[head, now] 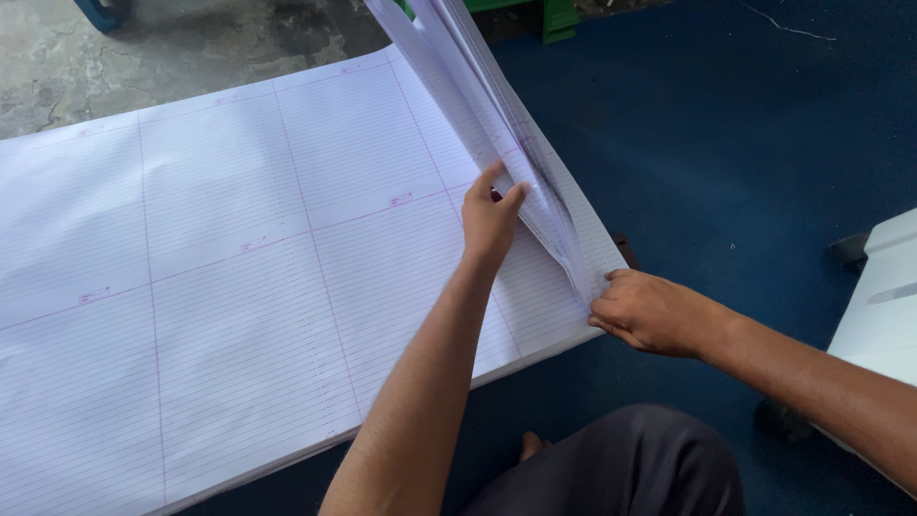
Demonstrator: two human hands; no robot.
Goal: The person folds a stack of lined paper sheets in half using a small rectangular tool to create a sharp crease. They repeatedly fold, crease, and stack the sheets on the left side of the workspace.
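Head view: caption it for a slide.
Left hand and right hand lift ruled sheets off a large paper stack.

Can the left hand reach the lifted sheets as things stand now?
Probably yes: the left hand already presses against the lifted sheets, with nothing between them, while the right hand pinches their lower corner.

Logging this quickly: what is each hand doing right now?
Left hand: fingers pressed against the lifted sheets.
Right hand: grip pinching the sheets' corner.
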